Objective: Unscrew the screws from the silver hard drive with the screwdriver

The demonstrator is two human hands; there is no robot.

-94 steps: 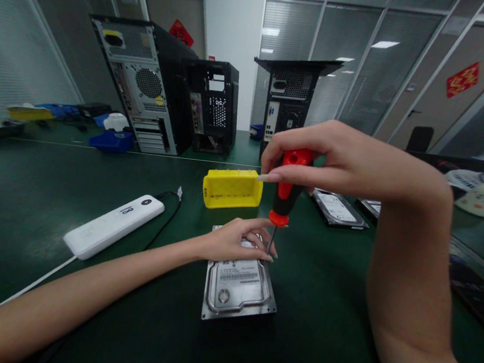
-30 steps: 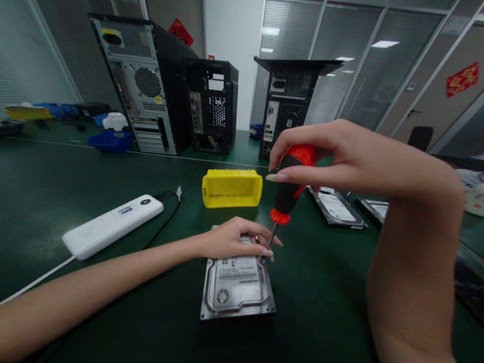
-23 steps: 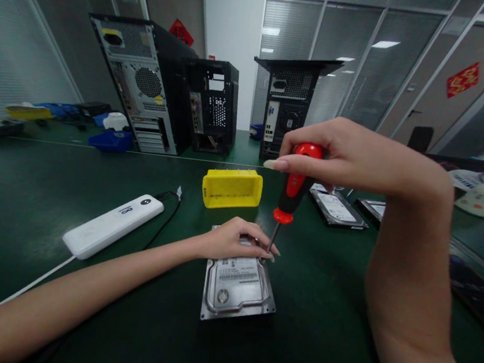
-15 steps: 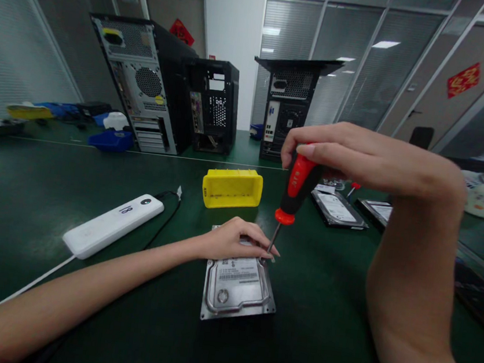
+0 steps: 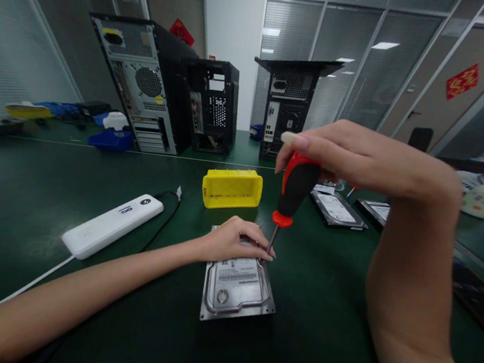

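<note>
Screwdriver (image 5: 299,188) turned | tip near drive (image 5: 238,290), right edge | yellow bin (image 5: 232,189) apart

a silver hard drive (image 5: 238,290) lies on the green counter (image 5: 315,341), label up. the left hand (image 5: 235,242) rests across its far part, fingertips beside the shaft (image 5: 273,238) of a red and black screwdriver (image 5: 297,188). the right hand (image 5: 337,152) has its grip on the handle, which leans to the drive's right. beyond the drive sits a yellow bin (image 5: 232,189), and farther back three computer cases (image 5: 170,80). a white device (image 5: 112,228) marked 18 lies left of the drive; two other drives (image 5: 337,208) lie farther off to its right.
</note>
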